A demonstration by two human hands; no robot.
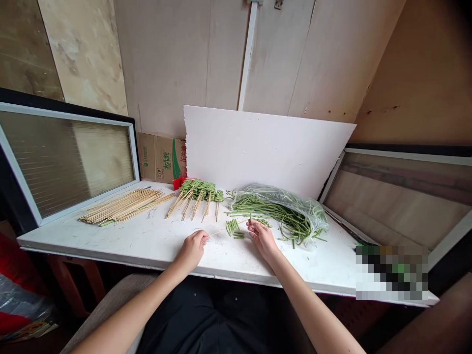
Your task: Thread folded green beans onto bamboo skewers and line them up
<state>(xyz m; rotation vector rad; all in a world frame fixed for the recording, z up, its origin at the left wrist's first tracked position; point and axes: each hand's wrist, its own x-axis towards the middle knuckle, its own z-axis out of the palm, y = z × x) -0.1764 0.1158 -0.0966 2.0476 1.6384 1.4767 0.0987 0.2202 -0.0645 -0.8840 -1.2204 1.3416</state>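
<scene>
My left hand (192, 250) is closed in a pinch around the near end of a thin bamboo skewer (217, 233). Several short green bean pieces (232, 226) sit side by side across the skewer's far part. At its tip, my right hand (262, 237) pinches a cut green bean piece (250, 216). A couple more cut pieces (238, 235) lie on the white table just below the row. Behind my right fingers is a small pile of cut pieces (264, 223), partly hidden by the hand.
Loaded bean skewers (199, 189) are stacked at the back middle. Bare bamboo skewers (121, 206) lie in a heap at the left. Long green beans (273, 209) spill from a clear plastic bag (313, 209). A white board (265, 147) and a cardboard box (157, 157) stand behind.
</scene>
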